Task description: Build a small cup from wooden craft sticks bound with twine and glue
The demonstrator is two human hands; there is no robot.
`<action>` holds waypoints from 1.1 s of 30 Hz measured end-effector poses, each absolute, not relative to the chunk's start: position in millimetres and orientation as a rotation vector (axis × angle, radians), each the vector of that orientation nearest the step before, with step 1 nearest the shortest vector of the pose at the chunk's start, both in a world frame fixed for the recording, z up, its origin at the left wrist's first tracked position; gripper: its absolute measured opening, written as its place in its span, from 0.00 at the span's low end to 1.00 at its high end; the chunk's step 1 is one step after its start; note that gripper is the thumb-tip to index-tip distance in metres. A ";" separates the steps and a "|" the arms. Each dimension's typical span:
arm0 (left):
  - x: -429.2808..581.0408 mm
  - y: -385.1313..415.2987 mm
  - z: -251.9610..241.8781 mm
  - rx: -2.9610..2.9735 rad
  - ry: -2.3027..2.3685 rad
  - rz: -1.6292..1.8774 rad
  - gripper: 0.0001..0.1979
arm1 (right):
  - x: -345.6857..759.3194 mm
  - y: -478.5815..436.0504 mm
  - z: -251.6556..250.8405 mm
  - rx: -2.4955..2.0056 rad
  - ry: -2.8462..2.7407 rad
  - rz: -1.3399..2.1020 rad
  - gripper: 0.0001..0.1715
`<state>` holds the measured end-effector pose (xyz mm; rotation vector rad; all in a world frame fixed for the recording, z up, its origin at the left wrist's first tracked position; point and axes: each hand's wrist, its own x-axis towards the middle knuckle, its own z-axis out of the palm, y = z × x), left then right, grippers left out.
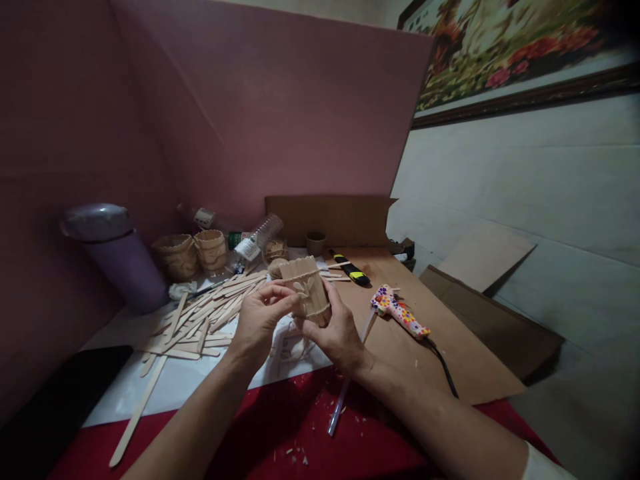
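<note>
Steadily brace the stick-built cup with the right hand, clamped at four o'clock. At nine, the left hand should press lightly; whether its fingers pinch, I cannot tell.

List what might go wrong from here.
The left hand grips the tan wooden-stick cup by its pale leaf-shaped pieces; if loosely attached, they could shift.

The clear glue stick seems to run from the white floral glue gun beneath the right hand; a snag might drag the gun.

The black-and-yellow utility knife lies beyond the cup; a reach might brush it, and whether its blade is out is unclear.
</note>
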<state>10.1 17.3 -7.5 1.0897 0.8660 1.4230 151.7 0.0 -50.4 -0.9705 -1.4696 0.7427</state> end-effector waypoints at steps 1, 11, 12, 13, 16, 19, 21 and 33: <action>10.1 17.1 -7.5 1.091 0.866 1.424 0.11 | 151.6 -0.3 -50.2 -0.973 -1.473 0.742 0.50; 10.9 14.3 -5.4 1.097 0.843 1.392 0.12 | 149.8 -2.0 -48.2 -1.014 -1.473 0.740 0.48; 10.8 13.7 -5.1 1.097 0.842 1.383 0.12 | 149.6 -1.9 -48.2 -1.004 -1.466 0.756 0.48; 10.9 13.2 -4.7 1.093 0.837 1.375 0.11 | 149.5 -1.6 -48.4 -0.993 -1.461 0.770 0.48; 11.8 12.4 -4.0 1.041 0.808 1.375 0.12 | 149.3 -0.6 -49.3 -0.980 -1.451 0.784 0.48; 13.8 13.4 -6.4 0.975 0.837 1.446 0.19 | 149.1 -0.4 -50.4 -0.991 -1.451 0.783 0.48; 15.4 14.6 -9.8 0.948 0.862 1.511 0.25 | 148.6 -1.1 -50.5 -0.986 -1.451 0.788 0.47; 17.6 15.0 -17.6 1.052 0.737 1.371 0.34 | 144.0 -6.8 -42.5 -1.028 -1.471 0.724 0.46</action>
